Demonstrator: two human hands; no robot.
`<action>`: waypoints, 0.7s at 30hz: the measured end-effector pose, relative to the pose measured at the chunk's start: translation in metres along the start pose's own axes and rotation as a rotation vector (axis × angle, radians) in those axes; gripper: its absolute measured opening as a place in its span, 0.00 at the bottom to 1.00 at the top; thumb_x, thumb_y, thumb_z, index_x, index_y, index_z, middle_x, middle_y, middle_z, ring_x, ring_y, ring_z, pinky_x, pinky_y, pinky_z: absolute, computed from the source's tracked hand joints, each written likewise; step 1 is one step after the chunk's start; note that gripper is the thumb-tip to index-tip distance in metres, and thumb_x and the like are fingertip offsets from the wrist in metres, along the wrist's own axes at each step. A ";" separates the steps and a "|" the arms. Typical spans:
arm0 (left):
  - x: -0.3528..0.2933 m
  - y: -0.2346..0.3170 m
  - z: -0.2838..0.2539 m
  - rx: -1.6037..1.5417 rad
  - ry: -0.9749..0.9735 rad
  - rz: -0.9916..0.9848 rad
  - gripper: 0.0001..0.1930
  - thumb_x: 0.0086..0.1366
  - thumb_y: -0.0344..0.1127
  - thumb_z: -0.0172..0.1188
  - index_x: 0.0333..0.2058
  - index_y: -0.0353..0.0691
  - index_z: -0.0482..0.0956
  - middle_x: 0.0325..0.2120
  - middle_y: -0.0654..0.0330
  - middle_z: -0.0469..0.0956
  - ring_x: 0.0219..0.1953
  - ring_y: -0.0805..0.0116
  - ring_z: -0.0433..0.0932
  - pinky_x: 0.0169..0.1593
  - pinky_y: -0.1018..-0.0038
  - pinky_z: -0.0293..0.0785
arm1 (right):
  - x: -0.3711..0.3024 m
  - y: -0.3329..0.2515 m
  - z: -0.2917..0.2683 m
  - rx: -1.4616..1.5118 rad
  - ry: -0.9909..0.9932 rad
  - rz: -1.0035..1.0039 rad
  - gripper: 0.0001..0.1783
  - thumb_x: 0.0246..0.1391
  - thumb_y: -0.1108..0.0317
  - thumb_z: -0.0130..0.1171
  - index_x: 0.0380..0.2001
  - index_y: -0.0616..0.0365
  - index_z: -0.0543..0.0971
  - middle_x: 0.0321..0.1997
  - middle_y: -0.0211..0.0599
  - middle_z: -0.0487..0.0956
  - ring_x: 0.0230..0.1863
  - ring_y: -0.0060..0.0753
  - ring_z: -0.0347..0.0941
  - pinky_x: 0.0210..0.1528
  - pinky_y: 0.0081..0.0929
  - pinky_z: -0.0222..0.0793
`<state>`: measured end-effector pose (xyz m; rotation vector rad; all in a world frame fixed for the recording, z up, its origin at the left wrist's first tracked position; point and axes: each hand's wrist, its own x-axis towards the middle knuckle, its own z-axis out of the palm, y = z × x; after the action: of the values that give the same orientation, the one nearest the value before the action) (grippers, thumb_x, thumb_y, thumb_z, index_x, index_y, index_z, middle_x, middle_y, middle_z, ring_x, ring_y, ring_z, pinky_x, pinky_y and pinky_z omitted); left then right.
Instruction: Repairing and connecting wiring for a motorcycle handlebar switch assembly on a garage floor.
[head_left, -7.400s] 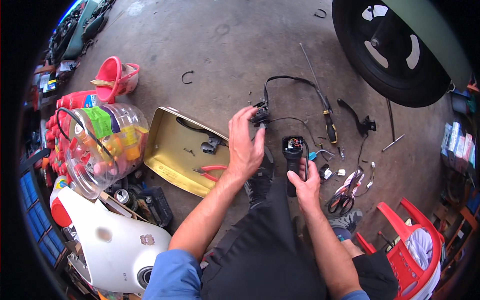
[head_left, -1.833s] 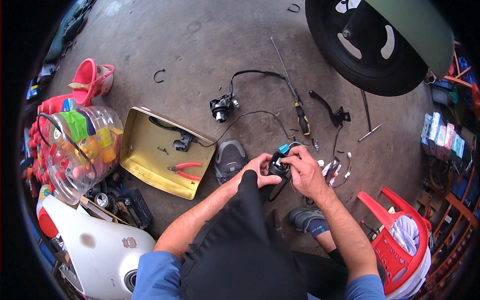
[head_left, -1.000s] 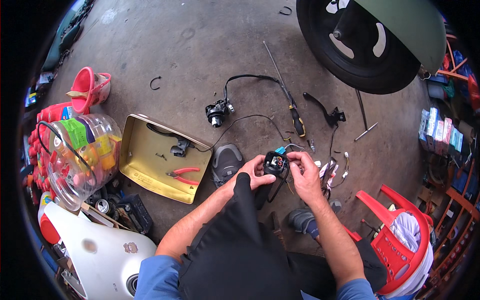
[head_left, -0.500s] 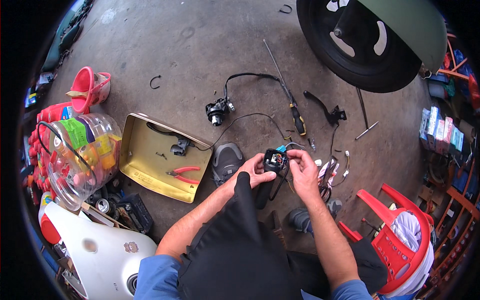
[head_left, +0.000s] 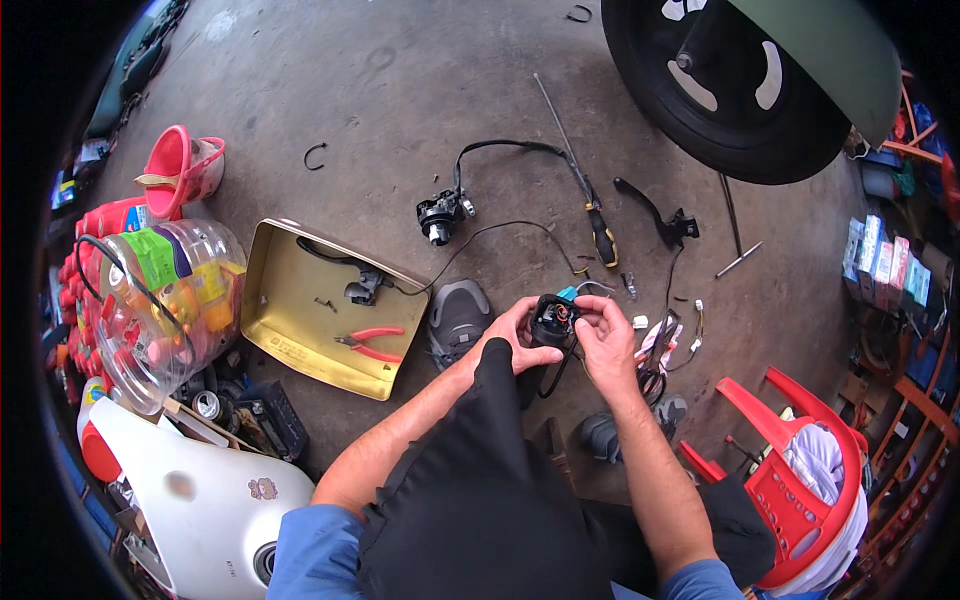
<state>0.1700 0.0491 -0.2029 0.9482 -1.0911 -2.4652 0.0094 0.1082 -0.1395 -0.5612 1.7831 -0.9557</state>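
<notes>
A black switch housing (head_left: 552, 325), its hollow side facing up with small coloured wires inside, is held before me. My left hand (head_left: 517, 338) grips its left side, the thumb across its near edge. The fingers of my right hand (head_left: 606, 345) are pinched at its right rim; whether they hold the rim or a wire there is too small to tell. A teal connector (head_left: 567, 293) shows just beyond the housing. Below it a black cable (head_left: 552, 385) loops down. To the right lies a wire bundle with white connectors (head_left: 655, 360) on the floor.
A gold tray (head_left: 290, 357) at left holds red-handled pliers (head_left: 372, 343) and a black clamp part (head_left: 367, 287). Farther out lie a key-switch assembly (head_left: 440, 217), a screwdriver (head_left: 601, 235) and a brake lever (head_left: 660, 220). A wheel (head_left: 720, 140) stands far right, a red chair (head_left: 790, 500) near right.
My hands keep hold of the housing, which has turned slightly, showing more of its inside wires. My right fingers have moved in closer on its rim. The whole view has shifted a little.
</notes>
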 end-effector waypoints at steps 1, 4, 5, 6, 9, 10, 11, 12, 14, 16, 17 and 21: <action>0.000 0.000 0.000 0.013 0.004 0.011 0.41 0.45 0.30 0.75 0.57 0.36 0.63 0.41 0.63 0.75 0.41 0.77 0.72 0.45 0.79 0.70 | 0.000 0.000 0.000 0.004 0.000 0.001 0.15 0.55 0.82 0.50 0.47 0.66 0.70 0.43 0.35 0.75 0.44 0.21 0.73 0.48 0.18 0.70; -0.001 0.000 0.001 0.024 0.007 0.010 0.41 0.44 0.29 0.75 0.57 0.36 0.63 0.41 0.62 0.75 0.41 0.77 0.72 0.46 0.79 0.70 | -0.001 -0.002 0.002 0.017 0.003 0.009 0.15 0.55 0.82 0.50 0.47 0.66 0.70 0.42 0.35 0.75 0.44 0.21 0.73 0.48 0.18 0.70; -0.001 0.002 0.002 0.024 0.008 0.009 0.41 0.44 0.29 0.75 0.57 0.36 0.63 0.41 0.62 0.75 0.41 0.77 0.72 0.46 0.79 0.70 | -0.001 -0.002 0.002 0.018 0.003 0.009 0.15 0.55 0.82 0.50 0.47 0.66 0.70 0.42 0.35 0.75 0.44 0.21 0.73 0.48 0.18 0.70; -0.001 0.006 0.003 0.006 0.008 0.014 0.41 0.44 0.29 0.75 0.57 0.36 0.63 0.41 0.62 0.75 0.41 0.77 0.73 0.46 0.78 0.70 | -0.001 -0.003 0.002 0.026 0.002 0.017 0.15 0.54 0.82 0.50 0.47 0.66 0.70 0.42 0.35 0.75 0.43 0.21 0.73 0.47 0.18 0.70; -0.002 0.006 0.003 0.004 0.003 0.023 0.40 0.44 0.29 0.75 0.56 0.36 0.64 0.41 0.62 0.75 0.42 0.76 0.73 0.47 0.78 0.71 | -0.002 -0.004 0.004 0.034 0.001 0.019 0.16 0.54 0.82 0.51 0.47 0.66 0.70 0.42 0.34 0.75 0.43 0.21 0.73 0.47 0.17 0.70; -0.002 0.004 0.002 0.020 -0.003 0.026 0.40 0.44 0.29 0.75 0.56 0.36 0.64 0.41 0.61 0.75 0.43 0.76 0.74 0.48 0.78 0.71 | -0.002 -0.004 0.004 0.035 0.002 0.015 0.16 0.54 0.83 0.51 0.47 0.66 0.70 0.42 0.34 0.75 0.43 0.20 0.73 0.47 0.17 0.70; -0.002 0.004 0.002 0.021 -0.004 0.026 0.40 0.44 0.29 0.75 0.56 0.36 0.64 0.41 0.61 0.75 0.43 0.76 0.74 0.48 0.78 0.71 | -0.002 -0.004 0.004 0.035 0.002 0.015 0.16 0.54 0.83 0.51 0.47 0.66 0.70 0.42 0.34 0.75 0.43 0.20 0.73 0.47 0.17 0.70; -0.002 0.004 0.002 0.032 -0.003 0.016 0.40 0.44 0.29 0.75 0.56 0.36 0.64 0.42 0.61 0.75 0.43 0.75 0.74 0.48 0.77 0.71 | -0.002 -0.004 0.004 0.038 0.002 0.012 0.16 0.54 0.83 0.51 0.47 0.66 0.70 0.42 0.34 0.75 0.42 0.20 0.73 0.47 0.17 0.70; -0.001 0.003 0.001 0.042 -0.002 0.006 0.40 0.44 0.29 0.75 0.56 0.36 0.64 0.42 0.60 0.75 0.43 0.74 0.74 0.48 0.77 0.71 | -0.002 -0.005 0.005 0.041 0.001 0.010 0.16 0.54 0.83 0.51 0.47 0.66 0.70 0.42 0.34 0.75 0.42 0.20 0.73 0.47 0.17 0.70; -0.001 0.001 0.000 0.067 -0.007 0.029 0.40 0.44 0.30 0.75 0.56 0.36 0.63 0.42 0.58 0.75 0.44 0.73 0.74 0.49 0.76 0.71 | -0.001 -0.005 0.006 0.040 0.002 0.018 0.16 0.54 0.83 0.51 0.47 0.66 0.70 0.42 0.34 0.75 0.43 0.20 0.72 0.47 0.17 0.70; -0.001 0.002 -0.001 0.067 -0.007 0.028 0.40 0.44 0.30 0.75 0.56 0.36 0.63 0.42 0.58 0.75 0.44 0.73 0.74 0.49 0.76 0.71 | -0.001 -0.005 0.006 0.040 0.003 0.018 0.16 0.54 0.83 0.51 0.47 0.66 0.70 0.42 0.34 0.75 0.43 0.20 0.72 0.47 0.17 0.70; -0.001 0.008 -0.001 0.078 -0.006 -0.001 0.38 0.46 0.32 0.74 0.56 0.36 0.65 0.43 0.58 0.76 0.45 0.72 0.74 0.50 0.74 0.71 | 0.001 -0.004 0.009 0.023 0.032 -0.026 0.15 0.54 0.82 0.51 0.46 0.65 0.71 0.41 0.34 0.75 0.41 0.20 0.72 0.44 0.17 0.70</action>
<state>0.1716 0.0444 -0.1970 0.9646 -1.1971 -2.4430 0.0170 0.1021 -0.1384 -0.5588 1.7954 -1.0069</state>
